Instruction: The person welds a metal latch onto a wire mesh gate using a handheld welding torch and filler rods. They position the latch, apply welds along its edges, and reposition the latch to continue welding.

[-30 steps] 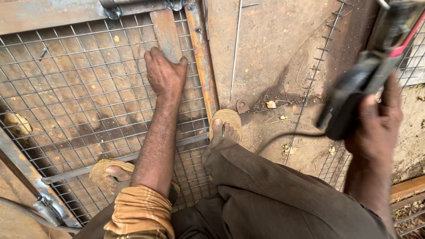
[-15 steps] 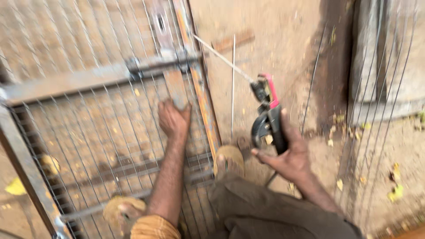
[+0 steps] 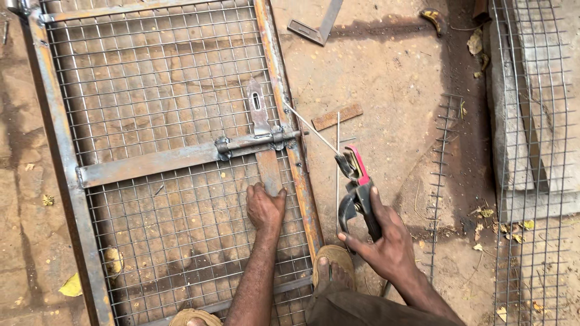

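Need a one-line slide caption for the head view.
Left hand pressed flat on a rusty wire-mesh gate frame on the ground; right hand holds an electrode holder, its welding rod pointing toward the latch.

Rusty matt steel gate frame (image 3: 60, 157) with wire mesh (image 3: 151, 78); rough, dusty earth floor (image 3: 393, 78).

Bare dirt floor (image 3: 393, 72) in sunlight, dry leaves (image 3: 483, 42) scattered far right, stone paving (image 3: 18, 199) at left.

dirt floor (image 3: 399, 78): mesh gate frame (image 3: 163, 157), metal square (image 3: 317, 24), wire mesh strip (image 3: 444, 181).
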